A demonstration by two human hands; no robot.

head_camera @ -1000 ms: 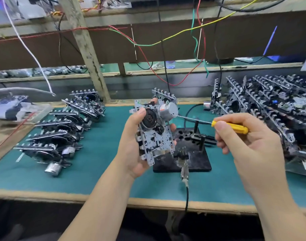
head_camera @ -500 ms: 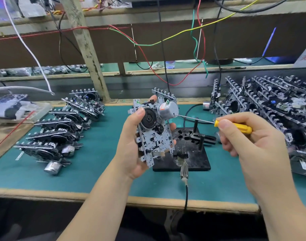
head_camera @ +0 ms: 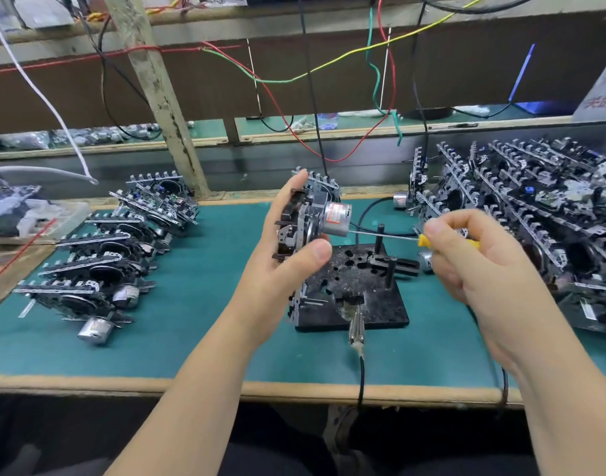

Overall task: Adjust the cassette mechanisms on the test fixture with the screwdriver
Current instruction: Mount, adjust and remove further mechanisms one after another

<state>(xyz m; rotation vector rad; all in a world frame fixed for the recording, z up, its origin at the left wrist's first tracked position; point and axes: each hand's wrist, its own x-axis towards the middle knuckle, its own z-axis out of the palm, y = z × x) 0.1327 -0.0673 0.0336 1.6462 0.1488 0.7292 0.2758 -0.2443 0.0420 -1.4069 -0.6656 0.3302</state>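
My left hand (head_camera: pixel 281 266) holds a metal cassette mechanism (head_camera: pixel 306 221) upright above the bench, thumb across its near face and fingers behind it. Its silver round motor (head_camera: pixel 336 218) points to the right. My right hand (head_camera: pixel 480 266) pinches a small yellow-handled screwdriver (head_camera: pixel 428 240); the thin shaft runs left and its tip touches the motor's end. The black test fixture (head_camera: pixel 360 286) lies on the green mat just below and behind the mechanism, with posts standing on it and nothing mounted on it.
A row of cassette mechanisms (head_camera: pixel 102 266) lies at the left of the green mat (head_camera: pixel 205 304). A large heap of mechanisms (head_camera: pixel 535 214) fills the right. A cable with a metal plug (head_camera: pixel 356 328) runs from the fixture over the front edge. Wires hang overhead.
My left hand has turned the mechanism so its motor faces right and its flat face is edge-on. The screwdriver tip stays at the motor; my right hand has shifted slightly.
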